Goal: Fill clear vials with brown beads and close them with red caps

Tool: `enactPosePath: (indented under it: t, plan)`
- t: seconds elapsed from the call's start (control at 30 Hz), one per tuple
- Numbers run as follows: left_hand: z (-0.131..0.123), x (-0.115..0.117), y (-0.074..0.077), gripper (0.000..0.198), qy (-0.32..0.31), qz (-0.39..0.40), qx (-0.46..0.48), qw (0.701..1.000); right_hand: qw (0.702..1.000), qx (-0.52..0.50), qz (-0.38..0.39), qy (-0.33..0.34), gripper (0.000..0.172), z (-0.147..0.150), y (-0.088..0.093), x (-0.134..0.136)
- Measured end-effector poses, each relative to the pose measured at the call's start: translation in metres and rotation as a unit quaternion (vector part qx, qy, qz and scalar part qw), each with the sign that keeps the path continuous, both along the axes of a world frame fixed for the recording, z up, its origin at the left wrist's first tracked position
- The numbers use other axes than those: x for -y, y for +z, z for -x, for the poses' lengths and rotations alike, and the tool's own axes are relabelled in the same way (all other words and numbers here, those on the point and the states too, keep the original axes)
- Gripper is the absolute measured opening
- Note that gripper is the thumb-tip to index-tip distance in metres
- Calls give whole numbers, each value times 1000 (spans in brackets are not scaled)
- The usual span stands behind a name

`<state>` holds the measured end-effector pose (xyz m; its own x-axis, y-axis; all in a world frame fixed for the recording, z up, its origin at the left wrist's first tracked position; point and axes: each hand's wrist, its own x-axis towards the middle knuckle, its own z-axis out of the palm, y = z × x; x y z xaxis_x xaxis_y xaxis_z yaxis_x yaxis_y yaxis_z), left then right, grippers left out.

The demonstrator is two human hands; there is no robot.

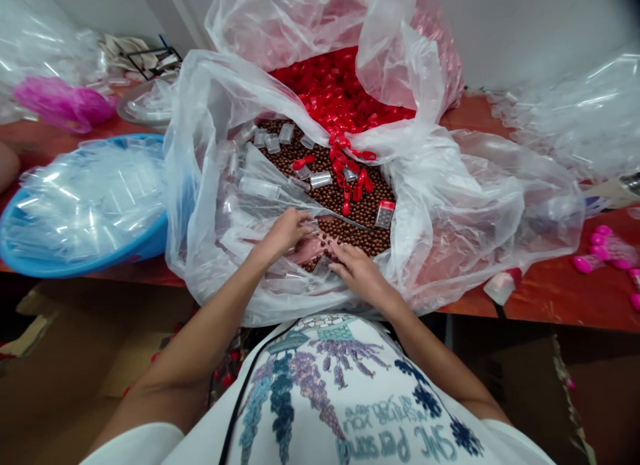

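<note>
Left hand: in the head view, the left hand point(291, 230) reaches into the open plastic bag point(425, 205), its fingers bent low at the beads; I cannot tell if they grip something.
Right hand: the right hand point(361, 271) is opposite, its fingers loosely extended towards the same beads; whether a small piece is between them, I cannot tell.
Brown beads: the beads point(370, 239) lie inside this bag, at the front edge of the red table point(550, 291).
On the beads: some red caps point(347, 178) and, near the bag's right side, one clear container with red lid point(385, 215).
Behind: a second bag, filled with red pieces point(330, 85), stands towards the table's back edge.
Left part of table: a blue basin point(135, 246) full of clear plastic pieces point(95, 195).
Right part: bright pink pieces point(607, 248), near the front edge.
</note>
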<state>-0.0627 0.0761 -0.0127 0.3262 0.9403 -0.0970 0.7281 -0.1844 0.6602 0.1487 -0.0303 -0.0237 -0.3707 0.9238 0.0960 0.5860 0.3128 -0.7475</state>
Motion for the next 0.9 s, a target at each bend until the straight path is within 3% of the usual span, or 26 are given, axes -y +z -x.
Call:
enactPosePath:
  t: [0.1, 0.43, 0.67, 0.9]
  plan:
    - [-8, -12, -4, 25, -25, 29, -7, 999, 999, 8, -31, 1, 41, 4, -5, 6]
    - [-48, -27, -21, 25, -34, 133, 96, 986, 986, -144, -48, -69, 35, -18, 2, 17]
    - [-76, -15, -16, 30, -9, 270, 218, 938, 951, -249, -21, -183, 27, -35, 7, 19]
    - [-77, 0, -13, 44, 1, 383, 300, 874, 914, -315, -15, -256, 26, -47, 11, 13]
